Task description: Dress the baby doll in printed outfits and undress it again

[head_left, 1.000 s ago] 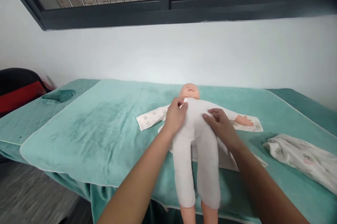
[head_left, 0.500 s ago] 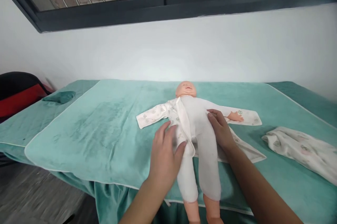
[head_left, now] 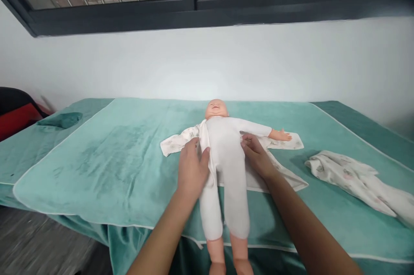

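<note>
A baby doll (head_left: 226, 137) with a white cloth body lies on its back, legs toward me. A white printed baby shirt (head_left: 207, 143) covers its left-hand side in view, with that arm in the sleeve; the rest of the garment spreads beneath the doll. The other doll arm lies outside, above the flat sleeve. Against the left-hand side of the torso rests my left hand (head_left: 193, 169), thumb and fingers apart on the shirt. My right hand (head_left: 257, 154) is at the opposite side of the torso, its fingertips closed on the shirt cloth there.
A crumpled printed white garment (head_left: 355, 178) lies to the right. Green plush covers (head_left: 97, 158) drape the bed, which meets a white wall (head_left: 161, 64) below a dark window frame (head_left: 129, 20). A red and black object (head_left: 19, 117) stands at the left.
My view has shifted, so things appear further left. The bare doll arm now lies higher relative to the sleeve. My right fingers have closed at the torso's side; my left hand stays at the opposite side.
</note>
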`<state>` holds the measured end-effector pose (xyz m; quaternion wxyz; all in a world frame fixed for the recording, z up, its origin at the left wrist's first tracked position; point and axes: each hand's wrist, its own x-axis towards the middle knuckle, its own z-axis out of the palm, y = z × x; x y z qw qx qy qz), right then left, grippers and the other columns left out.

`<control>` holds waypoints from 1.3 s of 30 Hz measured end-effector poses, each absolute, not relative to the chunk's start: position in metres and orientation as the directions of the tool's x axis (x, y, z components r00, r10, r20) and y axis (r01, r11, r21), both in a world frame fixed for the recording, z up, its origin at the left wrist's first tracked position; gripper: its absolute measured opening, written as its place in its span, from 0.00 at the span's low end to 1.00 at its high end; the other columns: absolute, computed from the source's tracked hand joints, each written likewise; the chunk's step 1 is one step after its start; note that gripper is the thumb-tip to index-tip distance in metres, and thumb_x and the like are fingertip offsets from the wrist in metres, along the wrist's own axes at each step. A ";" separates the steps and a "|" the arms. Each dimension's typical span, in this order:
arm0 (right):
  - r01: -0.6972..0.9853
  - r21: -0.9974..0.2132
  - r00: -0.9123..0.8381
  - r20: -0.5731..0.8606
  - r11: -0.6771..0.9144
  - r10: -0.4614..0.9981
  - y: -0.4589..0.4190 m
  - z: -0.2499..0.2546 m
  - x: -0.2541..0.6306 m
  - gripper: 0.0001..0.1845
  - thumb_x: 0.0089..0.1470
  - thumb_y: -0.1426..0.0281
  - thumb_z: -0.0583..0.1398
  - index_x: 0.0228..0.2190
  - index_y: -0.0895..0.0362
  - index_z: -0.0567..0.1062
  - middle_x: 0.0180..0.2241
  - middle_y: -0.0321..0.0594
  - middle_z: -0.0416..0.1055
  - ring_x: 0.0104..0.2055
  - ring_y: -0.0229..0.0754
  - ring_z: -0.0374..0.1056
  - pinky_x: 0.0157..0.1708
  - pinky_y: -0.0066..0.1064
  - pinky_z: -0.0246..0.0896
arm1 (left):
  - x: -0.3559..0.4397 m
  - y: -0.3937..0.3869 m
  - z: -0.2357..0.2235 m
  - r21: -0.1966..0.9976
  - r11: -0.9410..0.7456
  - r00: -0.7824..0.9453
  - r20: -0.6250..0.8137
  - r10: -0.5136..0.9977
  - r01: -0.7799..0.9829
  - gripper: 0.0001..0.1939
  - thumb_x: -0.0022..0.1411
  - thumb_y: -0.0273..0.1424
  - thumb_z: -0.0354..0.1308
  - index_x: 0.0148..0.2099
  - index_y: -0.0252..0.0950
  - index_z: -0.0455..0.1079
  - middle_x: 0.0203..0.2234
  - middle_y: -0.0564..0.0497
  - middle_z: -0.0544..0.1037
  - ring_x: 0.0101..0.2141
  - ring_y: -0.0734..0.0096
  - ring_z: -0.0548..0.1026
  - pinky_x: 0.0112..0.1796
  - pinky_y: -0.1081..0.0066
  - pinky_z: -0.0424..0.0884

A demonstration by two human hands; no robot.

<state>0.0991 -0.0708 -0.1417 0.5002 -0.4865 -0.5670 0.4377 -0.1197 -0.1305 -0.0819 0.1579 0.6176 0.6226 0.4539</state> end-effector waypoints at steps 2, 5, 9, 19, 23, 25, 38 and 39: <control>0.112 -0.982 -0.066 0.144 0.151 0.987 -0.071 -0.142 0.099 0.24 0.53 0.49 0.60 0.45 0.51 0.69 0.35 0.36 0.74 0.38 0.44 0.68 0.40 0.37 0.65 | -0.116 -0.118 -0.076 0.814 -0.167 -0.151 0.297 0.943 0.556 0.17 0.64 0.34 0.55 0.55 0.36 0.67 0.52 0.41 0.75 0.54 0.55 0.72 0.54 0.56 0.66; 0.120 -0.966 -0.110 0.214 0.227 0.971 -0.071 -0.142 0.099 0.21 0.55 0.54 0.60 0.47 0.51 0.71 0.43 0.40 0.75 0.45 0.46 0.70 0.45 0.40 0.65 | -0.097 -0.117 -0.058 0.806 -0.316 0.004 0.363 0.932 0.500 0.15 0.66 0.31 0.53 0.54 0.39 0.68 0.53 0.46 0.75 0.55 0.61 0.71 0.57 0.60 0.64; 0.371 -0.784 -0.170 0.470 0.498 0.866 -0.067 -0.150 0.101 0.23 0.58 0.70 0.54 0.55 0.52 0.70 0.56 0.46 0.69 0.59 0.49 0.62 0.58 0.45 0.56 | -0.065 -0.106 -0.036 0.733 -0.513 0.326 0.400 0.856 0.447 0.15 0.69 0.30 0.48 0.55 0.41 0.69 0.53 0.49 0.76 0.54 0.66 0.72 0.56 0.66 0.65; 0.889 -0.264 -0.247 0.412 0.375 0.877 -0.067 -0.148 0.105 0.20 0.54 0.80 0.52 0.43 0.58 0.77 0.45 0.49 0.77 0.50 0.54 0.68 0.53 0.43 0.56 | 0.023 -0.003 -0.047 -0.034 -0.751 0.751 0.012 0.660 0.660 0.13 0.64 0.25 0.51 0.49 0.35 0.70 0.46 0.41 0.75 0.47 0.55 0.72 0.46 0.58 0.65; 0.956 -0.152 -0.164 0.435 0.251 0.885 -0.073 -0.141 0.128 0.11 0.60 0.73 0.53 0.39 0.55 0.76 0.42 0.48 0.76 0.49 0.54 0.66 0.45 0.40 0.57 | 0.014 0.003 -0.044 -0.135 -0.733 0.745 0.102 0.659 0.667 0.13 0.64 0.24 0.51 0.49 0.37 0.69 0.48 0.40 0.73 0.49 0.55 0.69 0.43 0.61 0.63; 0.969 -0.151 -0.112 0.425 0.193 0.898 -0.069 -0.139 0.142 0.11 0.62 0.70 0.53 0.36 0.53 0.76 0.40 0.47 0.75 0.47 0.52 0.66 0.39 0.38 0.57 | 0.000 0.004 -0.037 -0.179 -0.704 0.726 0.167 0.667 0.687 0.16 0.61 0.21 0.53 0.51 0.36 0.68 0.48 0.39 0.73 0.49 0.54 0.68 0.42 0.61 0.62; 0.192 -0.981 0.188 0.036 -0.001 0.981 -0.054 -0.063 0.173 0.20 0.52 0.49 0.59 0.32 0.54 0.72 0.26 0.37 0.72 0.27 0.44 0.67 0.26 0.33 0.59 | 0.008 0.012 -0.055 0.008 -0.572 0.559 0.197 0.805 0.820 0.15 0.59 0.22 0.56 0.50 0.32 0.69 0.48 0.36 0.74 0.52 0.52 0.68 0.52 0.54 0.58; 0.107 -0.994 0.151 0.027 0.010 0.988 -0.057 -0.057 0.164 0.19 0.51 0.50 0.60 0.33 0.53 0.72 0.27 0.37 0.72 0.27 0.43 0.67 0.26 0.33 0.60 | 0.015 0.014 -0.061 0.121 -0.520 0.485 0.235 0.842 0.845 0.18 0.58 0.22 0.57 0.52 0.32 0.68 0.51 0.36 0.73 0.52 0.52 0.68 0.53 0.54 0.59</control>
